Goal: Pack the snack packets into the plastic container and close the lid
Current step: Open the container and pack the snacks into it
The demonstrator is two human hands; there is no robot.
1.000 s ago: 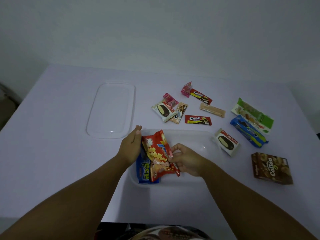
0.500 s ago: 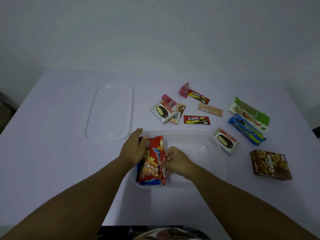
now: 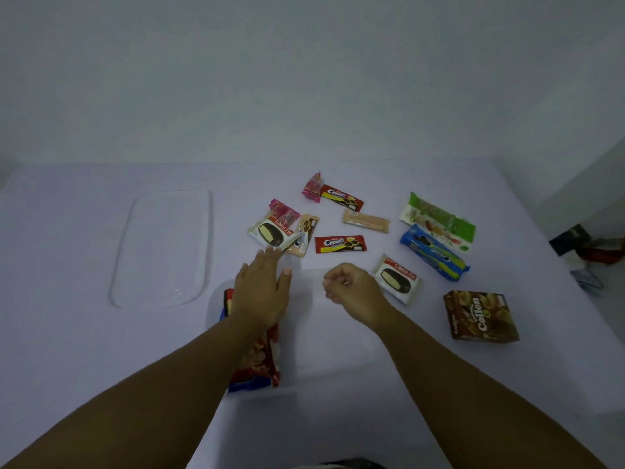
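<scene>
The clear plastic container point(image 3: 338, 353) sits on the table in front of me. At its left end a red snack packet point(image 3: 262, 358) lies on a blue one point(image 3: 248, 385), partly under my left forearm. My left hand point(image 3: 262, 292) is flat and open above the container's far left corner, its fingertips close to a Choco Pie packet point(image 3: 270, 231). My right hand point(image 3: 351, 287) hovers over the container's far edge with fingers curled and nothing in them. The clear lid point(image 3: 162, 247) lies flat to the left.
Loose snacks lie beyond and right of the container: two red Cream-O packets point(image 3: 340, 244), a wafer point(image 3: 365, 221), pink candies point(image 3: 313, 187), a second Choco Pie point(image 3: 397, 278), a blue cookie pack point(image 3: 433, 252), a green pack point(image 3: 438, 222), a brown Collon box point(image 3: 480, 315). Dark objects lie past the table's right edge.
Both hands have let go of the red packet, which now lies in the container's left end. They have lifted and moved away from me toward the loose snacks.
</scene>
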